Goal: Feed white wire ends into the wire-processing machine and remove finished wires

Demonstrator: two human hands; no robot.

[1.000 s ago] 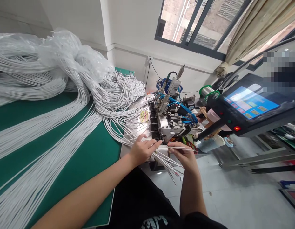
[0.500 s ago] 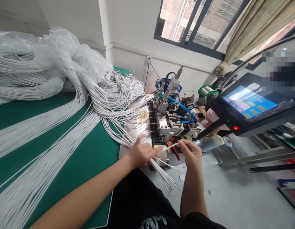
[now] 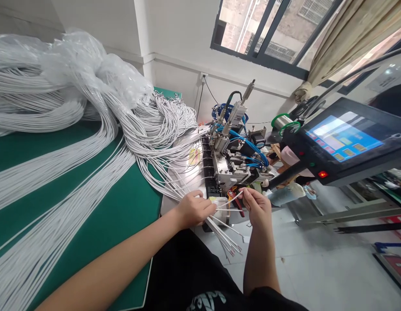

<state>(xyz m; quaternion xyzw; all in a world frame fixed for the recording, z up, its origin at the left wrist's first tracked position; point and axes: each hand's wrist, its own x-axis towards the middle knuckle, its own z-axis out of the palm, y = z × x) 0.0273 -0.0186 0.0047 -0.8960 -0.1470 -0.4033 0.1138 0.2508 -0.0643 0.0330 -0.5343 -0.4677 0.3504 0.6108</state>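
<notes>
My left hand (image 3: 195, 209) is closed around a bundle of white cables (image 3: 223, 236), whose stripped ends fan out below and to the right of it. My right hand (image 3: 256, 204) pinches the tip of a single white cable (image 3: 233, 200) that runs across from the left hand. Just beyond both hands stands a metal machine (image 3: 224, 166) with blue air tubes. Other cables from the pile lie across its metal plate (image 3: 184, 172) along a dark strip. Red-handled pliers (image 3: 238, 205) show behind the held cable.
Piles of white cables (image 3: 161, 125), partly wrapped in clear plastic (image 3: 77, 56), cover much of the green table (image 3: 122, 229). A control screen (image 3: 345, 134) juts in on the right. A green-rimmed wire spool (image 3: 285, 124) sits behind the machine.
The fingers of my left hand have curled in from a stretched-out pose. My right hand still pinches a cable end and has shifted slightly left. The view has tilted a little.
</notes>
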